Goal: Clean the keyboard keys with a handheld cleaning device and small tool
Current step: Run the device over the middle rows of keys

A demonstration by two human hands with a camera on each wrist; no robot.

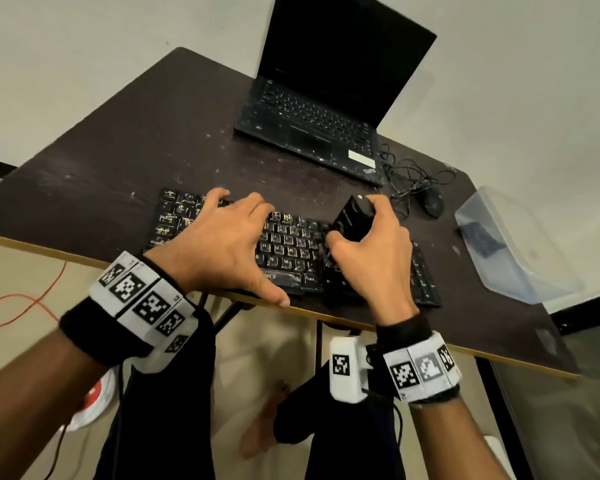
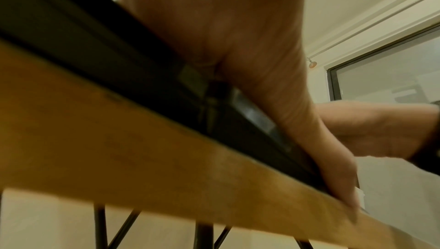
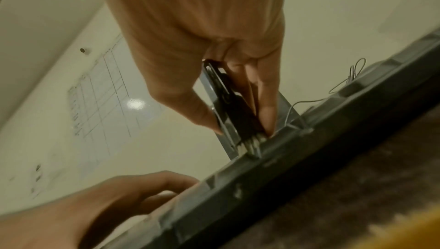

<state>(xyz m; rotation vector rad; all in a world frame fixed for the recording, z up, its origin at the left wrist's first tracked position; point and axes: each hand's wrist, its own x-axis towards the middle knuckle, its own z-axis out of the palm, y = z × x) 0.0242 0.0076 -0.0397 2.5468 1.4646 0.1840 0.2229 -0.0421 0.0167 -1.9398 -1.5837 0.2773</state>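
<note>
A dusty black keyboard (image 1: 288, 245) lies along the near edge of the dark table (image 1: 118, 161). My left hand (image 1: 227, 235) rests flat on its left half, fingers spread over the keys and thumb at the front edge. My right hand (image 1: 371, 252) grips a black handheld cleaning device (image 1: 355, 216) held upright over the keys to the right of centre. In the right wrist view the device (image 3: 223, 95) ends in pale brush bristles (image 3: 250, 144) that touch the keyboard (image 3: 262, 177). The left wrist view shows my left hand (image 2: 238, 46) on the keyboard's front (image 2: 119, 55).
An open black laptop (image 1: 319, 109) stands at the back of the table. A black mouse (image 1: 433, 202) with a tangled cable (image 1: 409, 171) lies right of it. A clear plastic box (image 1: 520, 244) sits at the right edge. An orange cable (image 1: 32, 299) runs on the floor.
</note>
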